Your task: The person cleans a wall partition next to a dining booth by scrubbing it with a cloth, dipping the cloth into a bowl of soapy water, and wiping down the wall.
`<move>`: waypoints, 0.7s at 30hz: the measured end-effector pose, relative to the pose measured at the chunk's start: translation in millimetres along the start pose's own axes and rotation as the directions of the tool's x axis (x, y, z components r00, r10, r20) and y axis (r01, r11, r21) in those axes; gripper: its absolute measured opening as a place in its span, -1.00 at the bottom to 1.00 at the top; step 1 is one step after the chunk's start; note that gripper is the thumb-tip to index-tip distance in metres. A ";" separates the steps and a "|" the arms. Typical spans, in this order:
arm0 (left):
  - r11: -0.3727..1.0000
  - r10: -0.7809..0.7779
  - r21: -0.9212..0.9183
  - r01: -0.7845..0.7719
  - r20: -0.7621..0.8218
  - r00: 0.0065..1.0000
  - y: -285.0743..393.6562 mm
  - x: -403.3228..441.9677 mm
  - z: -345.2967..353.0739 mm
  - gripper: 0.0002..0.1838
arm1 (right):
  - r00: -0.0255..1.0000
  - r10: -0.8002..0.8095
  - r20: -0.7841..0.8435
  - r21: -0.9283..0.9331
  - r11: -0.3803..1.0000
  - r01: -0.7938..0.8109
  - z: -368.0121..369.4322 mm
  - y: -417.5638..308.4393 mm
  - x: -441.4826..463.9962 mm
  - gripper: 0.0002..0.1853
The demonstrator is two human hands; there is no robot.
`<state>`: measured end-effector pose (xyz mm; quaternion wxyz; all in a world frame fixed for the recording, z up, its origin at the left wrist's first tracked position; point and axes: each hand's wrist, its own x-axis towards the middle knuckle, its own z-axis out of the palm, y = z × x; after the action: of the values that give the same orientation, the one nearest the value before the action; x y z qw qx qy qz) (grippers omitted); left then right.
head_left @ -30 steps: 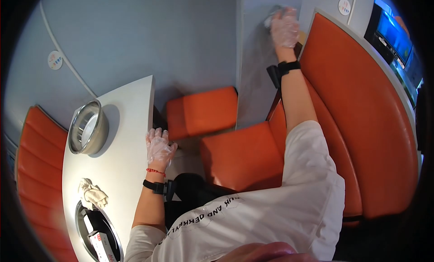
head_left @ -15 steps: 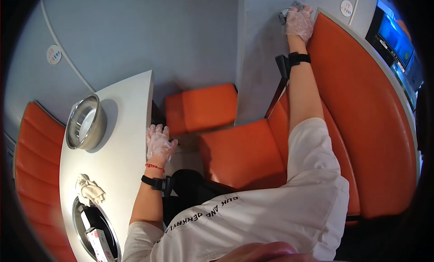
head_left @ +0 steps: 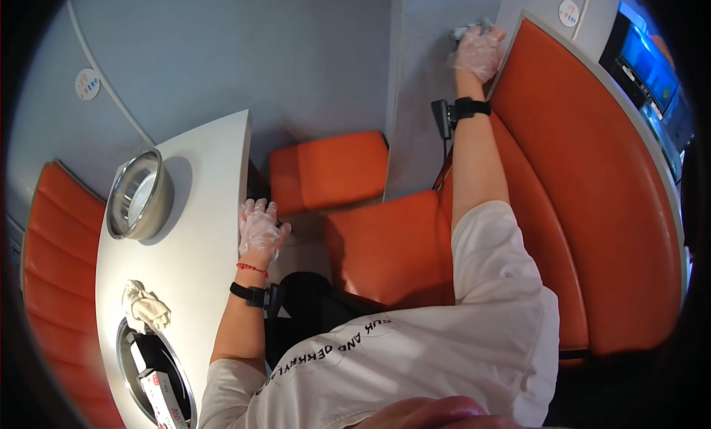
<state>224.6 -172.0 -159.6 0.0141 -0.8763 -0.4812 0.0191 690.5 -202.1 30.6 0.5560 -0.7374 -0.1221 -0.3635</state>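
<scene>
My right hand (head_left: 478, 53), in a clear plastic glove, presses a crumpled grey wad (head_left: 471, 29) against the grey wall panel (head_left: 422, 81) beside the orange seat back. The fingers are wrapped round the wad. My left hand (head_left: 262, 228), also gloved, rests at the edge of the white table (head_left: 211, 185) with its fingers spread and nothing held. Left of it on the table stand a metal bowl (head_left: 141, 196) and a bunched cream cloth (head_left: 144, 307).
An orange bench seat (head_left: 389, 244) and its tall back (head_left: 585, 192) lie to the right. A smaller orange seat (head_left: 329, 170) is by the wall. A box (head_left: 161, 399) lies in the round table opening. A lit screen (head_left: 648, 62) is at the upper right.
My right hand with the wad moved right and up along the panel, then back left and slightly down. My left hand stays at the table edge.
</scene>
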 end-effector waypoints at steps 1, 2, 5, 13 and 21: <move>1.000 -0.002 -0.001 0.002 -0.002 1.000 0.4 -0.6 0.7 -0.30 | 0.985 -0.164 0.053 -0.032 0.986 0.166 1.1 -1.4 -10.6 -0.68; 1.000 -0.007 -0.003 0.007 -0.002 1.000 0.7 -0.2 1.0 -0.30 | 0.940 -0.322 0.111 -0.054 0.943 0.329 -0.4 -8.0 -27.7 -0.68; 0.999 0.018 -0.041 -0.019 -0.035 0.999 -4.9 2.0 4.7 -0.32 | 0.710 -0.676 0.196 0.008 0.725 0.688 -7.9 4.8 -40.8 -0.70; 0.999 0.016 -0.048 -0.021 -0.105 0.994 -2.4 -0.3 6.3 -0.37 | 0.934 -0.283 0.217 -0.077 0.949 0.305 -17.8 7.8 -11.9 -0.71; 0.998 0.030 -0.051 -0.036 -0.106 0.994 -4.3 1.7 5.8 -0.37 | 0.688 -0.689 0.225 0.042 0.713 0.700 -9.1 -7.2 -11.1 -0.70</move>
<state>221.6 -168.2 -165.2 0.0160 -0.8839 -0.4657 -0.0397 674.8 -205.4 29.6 0.3418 -0.6854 -0.4452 -0.4638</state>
